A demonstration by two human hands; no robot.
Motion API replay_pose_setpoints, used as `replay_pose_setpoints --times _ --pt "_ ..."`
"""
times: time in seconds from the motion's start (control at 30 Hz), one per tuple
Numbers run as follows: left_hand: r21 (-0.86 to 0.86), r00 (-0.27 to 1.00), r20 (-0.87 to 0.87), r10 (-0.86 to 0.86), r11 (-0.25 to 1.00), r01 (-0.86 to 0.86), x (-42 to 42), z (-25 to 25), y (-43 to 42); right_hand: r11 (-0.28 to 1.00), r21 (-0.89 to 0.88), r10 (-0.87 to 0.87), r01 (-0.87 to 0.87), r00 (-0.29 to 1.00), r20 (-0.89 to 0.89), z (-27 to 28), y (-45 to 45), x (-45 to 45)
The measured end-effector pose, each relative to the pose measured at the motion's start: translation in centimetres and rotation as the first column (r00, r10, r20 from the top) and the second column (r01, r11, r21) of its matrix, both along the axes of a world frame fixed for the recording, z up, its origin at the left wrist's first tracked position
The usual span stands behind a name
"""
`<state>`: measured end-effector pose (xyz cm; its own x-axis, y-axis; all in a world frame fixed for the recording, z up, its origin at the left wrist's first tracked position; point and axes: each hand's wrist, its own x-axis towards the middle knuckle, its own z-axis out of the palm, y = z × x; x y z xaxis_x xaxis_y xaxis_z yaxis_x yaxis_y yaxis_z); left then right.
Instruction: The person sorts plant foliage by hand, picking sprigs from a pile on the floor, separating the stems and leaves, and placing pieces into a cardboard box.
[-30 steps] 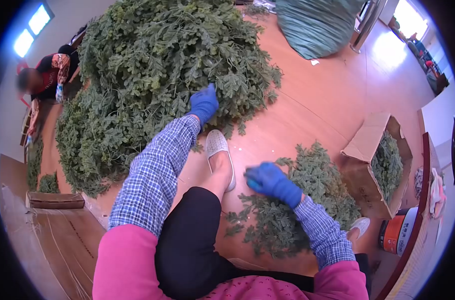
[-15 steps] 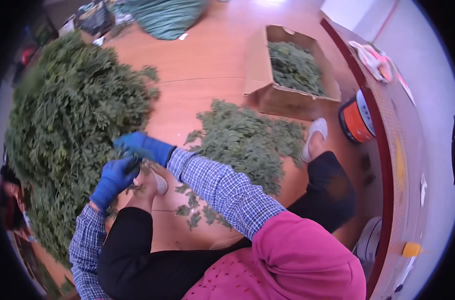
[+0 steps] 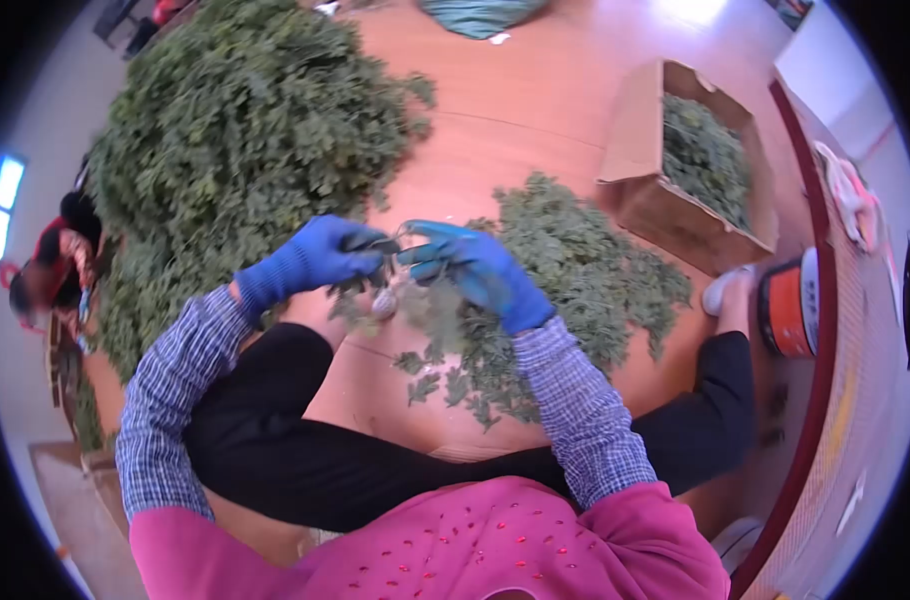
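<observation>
My left hand (image 3: pixel 320 258), in a blue knit glove with darker fingertips, is closed in a pinch on a leafy green sprig (image 3: pixel 353 305) that hangs below the fingers. Facing it, my right hand (image 3: pixel 480 275), gloved the same way, has its fingers curled around another leafy sprig (image 3: pixel 437 315), blurred by motion. The fingertips of both hands nearly meet above the floor, in front of my legs. A large heap of leafy stems (image 3: pixel 245 130) rises beyond my left hand. Past my right hand spreads a smaller, flatter pile of leafy sprigs (image 3: pixel 575 265).
A cardboard box (image 3: pixel 630 190) with greenery inside stands at the far right. Near it are an orange-and-black bucket (image 3: pixel 787 305) and a dark red board edge (image 3: pixel 825 250). Another person (image 3: pixel 65 250) is at the left. A green sack (image 3: pixel 483 15) lies at the back.
My right hand has drawn back rightward from the big heap, and my left hand has risen, so both now face each other. The view has swung left.
</observation>
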<state>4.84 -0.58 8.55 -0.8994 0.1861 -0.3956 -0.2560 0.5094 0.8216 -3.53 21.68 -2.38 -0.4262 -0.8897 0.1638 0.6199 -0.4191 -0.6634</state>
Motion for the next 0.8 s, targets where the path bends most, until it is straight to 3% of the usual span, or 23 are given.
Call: replay_pose_setpoints --times 0.1,0.17,0.23,0.27,0.3,0.43,0.6,0.67,0.73,0.8 --pt "0.062 0.999 0.040 0.022 0.998 -0.025 -0.7 0.3 1.4 0.996 -0.017 0.087 -0.085 0.980 0.180 0.6 2.0 -0.9" --pt "0.200 0.984 0.134 0.115 0.970 -0.141 -1.1 0.9 2.8 0.999 -0.018 0.033 -0.030 0.983 0.183 1.3 2.8 -1.2" --pt "0.219 0.978 0.151 0.146 0.960 -0.177 -1.3 0.5 3.8 0.999 0.012 -0.031 0.032 0.995 -0.090 1.5 3.9 -2.2" --pt "0.286 0.972 0.174 0.160 0.936 -0.206 -1.5 -0.3 3.9 0.984 0.167 -0.045 0.060 0.995 -0.091 1.7 4.7 -2.4" --pt "0.352 0.965 0.197 0.172 0.906 -0.234 -1.5 -0.5 4.2 0.985 0.164 -0.046 0.060 0.995 -0.084 1.8 4.9 -2.5" --pt "0.394 0.965 0.238 0.106 0.898 -0.196 -1.6 -0.7 5.9 0.981 0.181 -0.050 0.069 0.993 -0.107 1.0 5.1 -2.6" --pt "0.365 0.986 0.121 -0.116 0.929 0.065 -1.9 -3.8 4.4 0.975 0.186 -0.079 0.122 0.972 -0.223 0.7 5.0 -1.5" --pt "0.358 0.984 0.165 -0.063 0.934 -0.001 -1.7 -3.9 3.9 0.968 0.198 -0.103 0.153 0.964 -0.244 0.5 4.8 -0.9" --pt "0.330 0.975 0.220 0.036 0.938 -0.109 -1.4 -4.6 3.3 0.949 0.316 0.012 0.016 0.996 -0.088 0.4 4.6 -0.2" --pt "0.271 0.981 0.194 -0.003 0.961 -0.051 -0.7 -5.8 3.7 0.933 0.359 0.024 -0.016 1.000 -0.018 0.4 3.8 0.8"
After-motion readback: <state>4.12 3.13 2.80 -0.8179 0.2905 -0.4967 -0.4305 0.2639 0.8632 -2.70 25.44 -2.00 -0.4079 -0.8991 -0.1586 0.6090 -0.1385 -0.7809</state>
